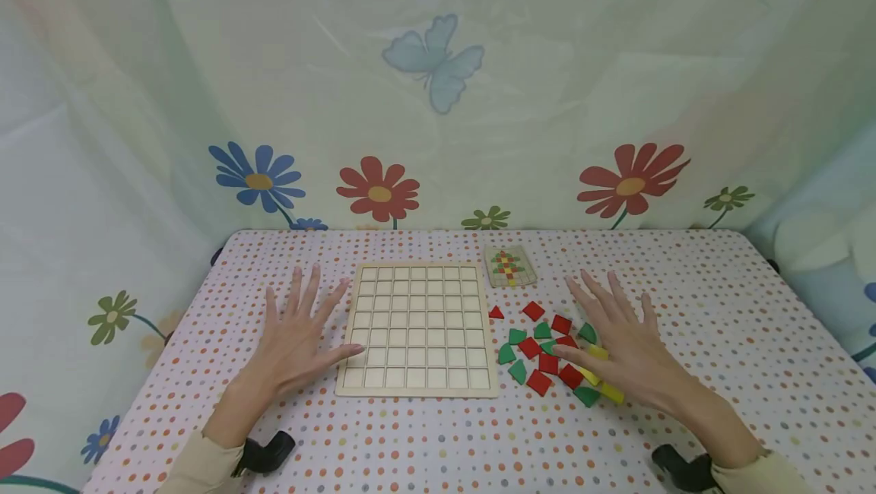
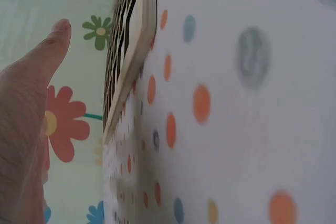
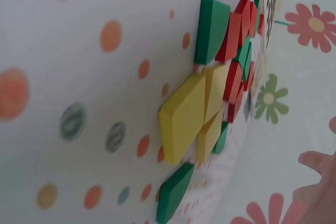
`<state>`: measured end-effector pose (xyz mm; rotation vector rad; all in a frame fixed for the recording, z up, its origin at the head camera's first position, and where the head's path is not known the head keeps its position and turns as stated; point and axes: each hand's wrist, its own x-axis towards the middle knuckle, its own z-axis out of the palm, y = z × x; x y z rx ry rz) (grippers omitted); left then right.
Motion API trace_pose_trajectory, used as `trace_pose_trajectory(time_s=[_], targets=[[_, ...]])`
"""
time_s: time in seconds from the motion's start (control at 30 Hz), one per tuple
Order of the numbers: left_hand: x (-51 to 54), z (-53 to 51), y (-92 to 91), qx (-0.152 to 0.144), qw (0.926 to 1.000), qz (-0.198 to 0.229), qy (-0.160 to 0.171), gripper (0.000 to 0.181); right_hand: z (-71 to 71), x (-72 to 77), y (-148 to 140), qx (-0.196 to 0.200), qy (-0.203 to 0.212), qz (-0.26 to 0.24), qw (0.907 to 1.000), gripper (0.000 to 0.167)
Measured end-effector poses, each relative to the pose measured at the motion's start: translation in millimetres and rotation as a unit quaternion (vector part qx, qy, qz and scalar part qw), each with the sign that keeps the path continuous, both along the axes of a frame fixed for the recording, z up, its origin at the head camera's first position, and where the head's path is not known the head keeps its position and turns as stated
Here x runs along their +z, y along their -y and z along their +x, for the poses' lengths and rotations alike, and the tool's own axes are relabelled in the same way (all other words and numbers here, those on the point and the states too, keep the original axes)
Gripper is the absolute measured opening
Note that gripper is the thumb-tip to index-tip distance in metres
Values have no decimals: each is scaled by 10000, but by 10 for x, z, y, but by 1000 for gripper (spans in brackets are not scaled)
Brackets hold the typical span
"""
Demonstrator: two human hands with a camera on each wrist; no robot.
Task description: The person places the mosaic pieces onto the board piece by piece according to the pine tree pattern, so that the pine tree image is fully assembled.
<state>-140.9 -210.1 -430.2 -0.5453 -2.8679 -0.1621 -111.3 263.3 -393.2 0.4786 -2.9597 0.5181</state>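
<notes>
A square wooden grid board (image 1: 420, 391) with pale cells lies mid-table in the head view. My left hand (image 1: 296, 338) is spread at its left side, the thumb over the board's edge; whether it touches is unclear. To the board's right lies a loose group of red square tiles (image 1: 538, 383), green rounded tiles (image 1: 518, 372) and yellow tiles (image 1: 611, 393). My right hand (image 1: 633, 349) spreads above the right part of that group and hides some tiles. In the right wrist view the yellow tiles (image 3: 185, 114) lie flat on the table, apart from the fingers. Neither hand holds anything.
A small pattern card (image 1: 509, 266) with a coloured tile design lies behind the tiles, near the board's upper right corner. One red triangle (image 1: 496, 313) sits beside the board. The table wears a dotted cloth (image 1: 424, 448); a flowered curtain (image 1: 534, 99) hangs behind it.
</notes>
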Motion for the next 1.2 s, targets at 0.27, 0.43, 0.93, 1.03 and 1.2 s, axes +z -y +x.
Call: trace_pose_trajectory(time_s=[0.27, 0.43, 0.93, 1.03, 1.2], targets=[[30, -19, -141, -192, 9958, 467, 767, 100, -129, 56, 176, 693, -89, -396, 9968, 85], [-1, -22, -161, -182, 9910, 649, 1160, 100, -296, 121, 333, 1146, 88, -484, 9922, 68], [-89, -7, -279, -150, 9764, 752, 2021, 108, -754, -33, 679, 1701, 922, -270, 9807, 27], [-88, -5, -304, -105, 9762, 728, 2041, 110, -803, -86, 704, 1712, 981, -447, 9793, 23], [-97, 9, -300, -61, 9762, 747, 2034, 108, -880, -145, 747, 1667, 934, -781, 9785, 16]])
